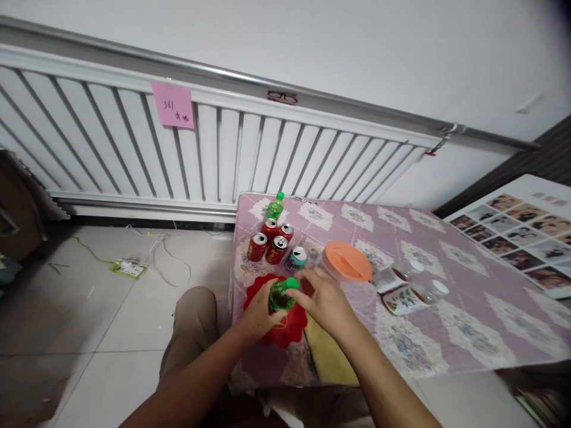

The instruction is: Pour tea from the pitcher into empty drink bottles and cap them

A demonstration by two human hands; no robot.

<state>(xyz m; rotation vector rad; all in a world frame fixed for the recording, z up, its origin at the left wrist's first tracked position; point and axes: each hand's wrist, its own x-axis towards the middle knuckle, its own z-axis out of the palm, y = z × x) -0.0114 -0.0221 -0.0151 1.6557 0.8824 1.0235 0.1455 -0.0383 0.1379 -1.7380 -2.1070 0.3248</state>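
A green bottle (pixel 279 297) with a green cap (pixel 292 283) is held over a red scalloped plate (pixel 285 333). My left hand (pixel 261 312) wraps round the bottle's body. At the cap, my right hand (pixel 323 297) has its thumb and fingers closed on it. Just beyond the plate stand several red cans (pixel 257 247) and a teal can (pixel 296 259). Behind the cans is another green bottle (pixel 275 208), upright with its cap on. A yellow cloth (pixel 332 353) lies under my right forearm.
An orange-lidded container (pixel 348 260) stands right of the cans. Further right, two clear-necked bottles with white caps (pixel 405 299) lie on the flowered tablecloth (pixel 473 291). A white radiator (pixel 267 151) runs behind the table. A power strip (pixel 128 268) with cables lies on the floor.
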